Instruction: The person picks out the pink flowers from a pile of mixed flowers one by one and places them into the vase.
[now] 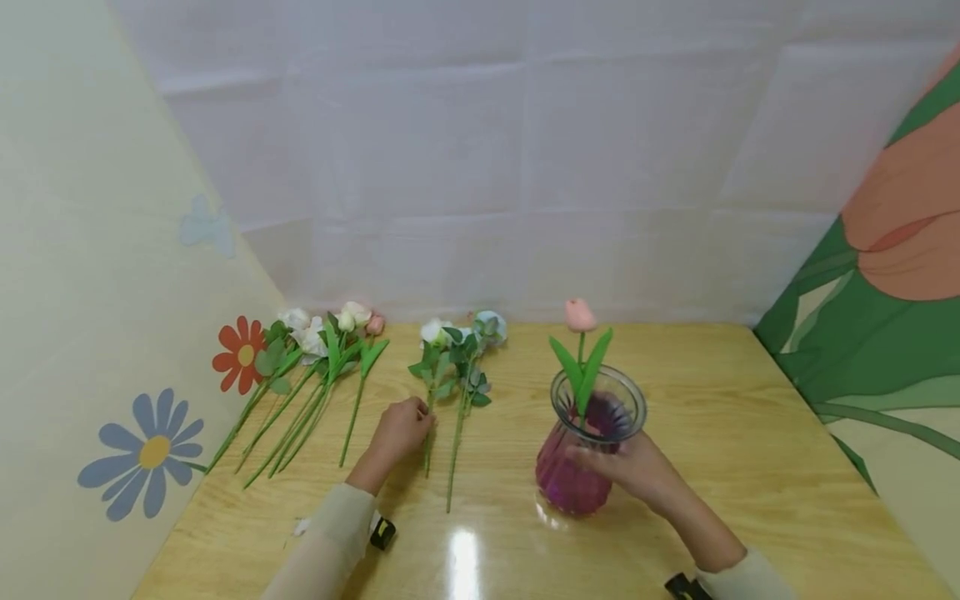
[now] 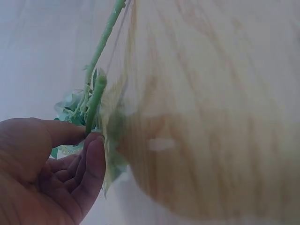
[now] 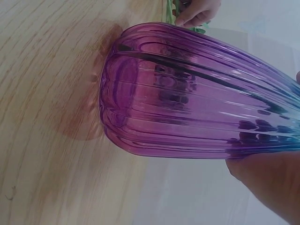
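My left hand (image 1: 405, 427) pinches the green stem of a white flower (image 1: 435, 332) lying on the table. The left wrist view shows the stem (image 2: 96, 101) between thumb and fingertip. Beside it lies a pale blue flower (image 1: 491, 325) with a long stem. My right hand (image 1: 637, 473) grips a purple, ribbed glass vase (image 1: 572, 477) just below its clear flared rim. One pink tulip (image 1: 580, 315) with green leaves stands in the vase. In the right wrist view the vase (image 3: 187, 98) fills the middle, its base on or close to the wood.
Several more flowers, white ones (image 1: 309, 337) and a pink one (image 1: 375, 324), lie on the left of the wooden table (image 1: 720, 433). A pale cloth (image 1: 525, 167) hangs behind. Printed panels with painted flowers (image 1: 155, 452) stand at both sides.
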`<act>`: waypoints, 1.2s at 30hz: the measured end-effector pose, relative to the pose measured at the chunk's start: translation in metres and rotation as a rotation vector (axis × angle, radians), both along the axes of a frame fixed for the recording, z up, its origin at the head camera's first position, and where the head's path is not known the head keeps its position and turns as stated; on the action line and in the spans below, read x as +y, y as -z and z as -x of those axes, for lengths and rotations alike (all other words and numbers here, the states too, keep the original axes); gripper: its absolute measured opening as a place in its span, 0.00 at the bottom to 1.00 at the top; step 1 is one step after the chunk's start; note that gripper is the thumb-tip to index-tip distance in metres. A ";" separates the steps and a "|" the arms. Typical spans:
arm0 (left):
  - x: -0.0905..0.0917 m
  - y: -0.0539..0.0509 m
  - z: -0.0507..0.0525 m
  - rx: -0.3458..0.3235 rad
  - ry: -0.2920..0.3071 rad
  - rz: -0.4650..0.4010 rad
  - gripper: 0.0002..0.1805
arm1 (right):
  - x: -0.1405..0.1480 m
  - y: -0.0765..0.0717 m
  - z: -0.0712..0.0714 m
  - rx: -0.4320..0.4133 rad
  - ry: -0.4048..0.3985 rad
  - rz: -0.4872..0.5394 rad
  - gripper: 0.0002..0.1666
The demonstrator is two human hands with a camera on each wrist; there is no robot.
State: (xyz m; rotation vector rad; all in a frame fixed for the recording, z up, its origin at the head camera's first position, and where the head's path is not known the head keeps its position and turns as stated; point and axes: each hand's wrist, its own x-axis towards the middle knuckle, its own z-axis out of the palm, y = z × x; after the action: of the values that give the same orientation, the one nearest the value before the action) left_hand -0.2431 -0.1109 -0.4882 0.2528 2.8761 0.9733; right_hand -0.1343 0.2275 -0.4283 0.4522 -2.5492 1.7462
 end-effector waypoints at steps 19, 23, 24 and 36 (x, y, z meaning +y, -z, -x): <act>-0.003 0.004 -0.001 -0.039 0.026 0.009 0.16 | 0.000 0.000 0.001 -0.005 0.007 -0.010 0.48; -0.008 -0.001 -0.002 -0.032 0.007 0.015 0.16 | -0.001 0.000 0.001 -0.009 0.010 -0.014 0.48; -0.010 -0.002 -0.003 -0.033 -0.003 0.010 0.16 | -0.001 0.000 0.002 -0.010 0.010 -0.010 0.48; -0.042 -0.018 0.000 0.051 -0.120 0.097 0.16 | -0.001 0.001 0.002 0.017 0.013 -0.010 0.45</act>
State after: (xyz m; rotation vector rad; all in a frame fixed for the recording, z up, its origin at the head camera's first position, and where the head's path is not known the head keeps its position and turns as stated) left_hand -0.2434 -0.1525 -0.4700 0.1005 3.0054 0.8529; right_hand -0.1364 0.2265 -0.4291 0.4478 -2.5445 1.7189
